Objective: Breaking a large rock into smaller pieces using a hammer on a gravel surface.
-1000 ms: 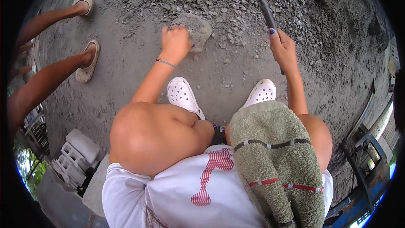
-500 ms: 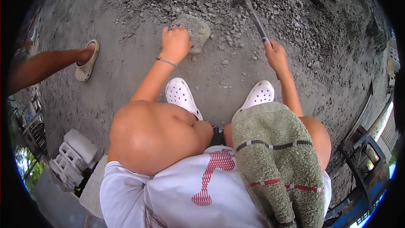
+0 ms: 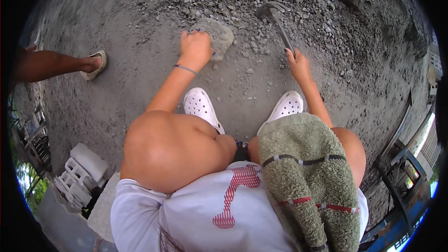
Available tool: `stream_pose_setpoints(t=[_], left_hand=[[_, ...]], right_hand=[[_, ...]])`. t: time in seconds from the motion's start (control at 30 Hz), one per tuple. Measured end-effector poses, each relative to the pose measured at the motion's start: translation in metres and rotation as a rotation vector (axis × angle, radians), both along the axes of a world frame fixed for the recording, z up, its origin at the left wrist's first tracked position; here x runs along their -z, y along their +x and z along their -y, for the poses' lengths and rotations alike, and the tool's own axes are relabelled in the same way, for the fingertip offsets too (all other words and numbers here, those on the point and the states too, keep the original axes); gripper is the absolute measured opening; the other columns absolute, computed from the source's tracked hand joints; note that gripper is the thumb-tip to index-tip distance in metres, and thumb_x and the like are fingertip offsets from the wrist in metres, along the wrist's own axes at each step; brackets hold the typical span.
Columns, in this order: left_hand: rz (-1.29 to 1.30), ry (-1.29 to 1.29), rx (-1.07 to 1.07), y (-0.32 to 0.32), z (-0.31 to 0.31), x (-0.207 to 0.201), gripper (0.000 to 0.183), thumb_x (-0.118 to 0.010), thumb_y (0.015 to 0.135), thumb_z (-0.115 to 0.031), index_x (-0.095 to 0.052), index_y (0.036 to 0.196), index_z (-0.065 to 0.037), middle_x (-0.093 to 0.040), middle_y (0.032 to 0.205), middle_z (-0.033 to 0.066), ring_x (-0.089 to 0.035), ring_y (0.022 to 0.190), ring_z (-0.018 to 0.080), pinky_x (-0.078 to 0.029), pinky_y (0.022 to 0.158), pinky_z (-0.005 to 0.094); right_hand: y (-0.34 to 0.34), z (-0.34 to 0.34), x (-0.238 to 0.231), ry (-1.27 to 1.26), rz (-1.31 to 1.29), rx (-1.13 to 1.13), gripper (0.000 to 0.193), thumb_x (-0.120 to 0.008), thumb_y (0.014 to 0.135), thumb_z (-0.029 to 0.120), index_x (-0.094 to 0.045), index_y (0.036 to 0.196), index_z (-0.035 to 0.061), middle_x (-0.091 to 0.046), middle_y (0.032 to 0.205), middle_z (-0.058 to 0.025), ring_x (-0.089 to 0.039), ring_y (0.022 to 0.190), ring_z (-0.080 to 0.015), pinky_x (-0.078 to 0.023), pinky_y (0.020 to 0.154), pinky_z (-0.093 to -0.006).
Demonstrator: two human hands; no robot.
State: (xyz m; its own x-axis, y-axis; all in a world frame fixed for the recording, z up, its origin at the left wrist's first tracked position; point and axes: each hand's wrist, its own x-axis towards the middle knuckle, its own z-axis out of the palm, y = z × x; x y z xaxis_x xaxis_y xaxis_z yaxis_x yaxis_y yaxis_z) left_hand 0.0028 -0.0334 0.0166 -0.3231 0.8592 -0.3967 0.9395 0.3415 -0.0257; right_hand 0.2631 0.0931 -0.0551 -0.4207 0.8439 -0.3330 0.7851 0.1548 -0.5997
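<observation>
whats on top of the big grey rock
The left hand covers part of the left side of the rough, rounded grey rock, whose right side looks bare. Whether anything lies beneath the hand cannot be seen.

A dark hammer [image 3: 282, 31] slants near a grey stone [image 3: 222, 36].

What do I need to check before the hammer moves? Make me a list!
1. Right grip around the hammer handle: ok.
2. Left grip apart from the hammer's head: ok.
3. Left grip firm on the gray stone: cannot tell, fingertips partly hidden.
4. Hand protection: not ok, both grips are bare.
5. Other person's shoe away from the hammer: ok, off to the left.
</observation>
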Motion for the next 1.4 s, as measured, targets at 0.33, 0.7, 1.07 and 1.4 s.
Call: stream_pose_setpoints(t=[0.33, 0.7, 1.07, 1.4], left_hand=[[-0.002, 0.094, -0.009, -0.002, -0.001, 0.0, 0.024, -0.069, 0.059, -0.025, -0.062, 0.071, -0.005, -0.061, 0.078, 0.0096, -0.057, 0.079, 0.0218, -0.036, 0.076, 0.0362], [0.02, 0.078, 0.03, -0.003, -0.003, 0.004, 0.025, -0.07, 0.058, -0.026, -0.061, 0.069, -0.006, -0.061, 0.073, 0.0115, -0.058, 0.074, 0.0234, -0.037, 0.073, 0.0348], [-0.002, 0.038, -0.001, -0.005, 0.0, -0.002, 0.021, -0.069, 0.06, -0.026, -0.063, 0.07, -0.008, -0.062, 0.074, 0.0077, -0.058, 0.078, 0.0212, -0.036, 0.074, 0.035], [0.011, 0.037, 0.027, -0.001, -0.006, 0.001, 0.02, -0.069, 0.06, -0.024, -0.062, 0.07, -0.008, -0.061, 0.077, 0.0078, -0.057, 0.08, 0.0213, -0.036, 0.075, 0.036]], right_hand=[[0.011, -0.019, -0.101, -0.051, -0.119, -0.294, 0.032, -0.053, 0.08, 0.034, -0.054, 0.075, 0.0026, -0.044, 0.049, -0.008, -0.038, 0.043, -0.0173, -0.032, 0.044, -0.032], [0.035, -0.011, -0.093, 0.064, 0.379, -0.831, 0.033, -0.054, 0.076, 0.04, -0.054, 0.074, 0.0061, -0.053, 0.054, -0.0129, -0.055, 0.054, -0.0295, -0.042, 0.05, -0.0383], [0.01, -0.037, -0.144, 0.255, -0.027, -0.212, 0.03, -0.055, 0.079, 0.035, -0.052, 0.075, 0.0051, -0.043, 0.048, -0.0074, -0.043, 0.042, -0.0164, -0.034, 0.044, -0.0295], [0.009, 0.021, -0.027, 0.024, 0.154, -0.26, 0.033, -0.048, 0.082, 0.036, -0.052, 0.076, 0.0035, -0.051, 0.053, -0.0158, -0.052, 0.048, -0.0296, -0.039, 0.049, -0.0379]])
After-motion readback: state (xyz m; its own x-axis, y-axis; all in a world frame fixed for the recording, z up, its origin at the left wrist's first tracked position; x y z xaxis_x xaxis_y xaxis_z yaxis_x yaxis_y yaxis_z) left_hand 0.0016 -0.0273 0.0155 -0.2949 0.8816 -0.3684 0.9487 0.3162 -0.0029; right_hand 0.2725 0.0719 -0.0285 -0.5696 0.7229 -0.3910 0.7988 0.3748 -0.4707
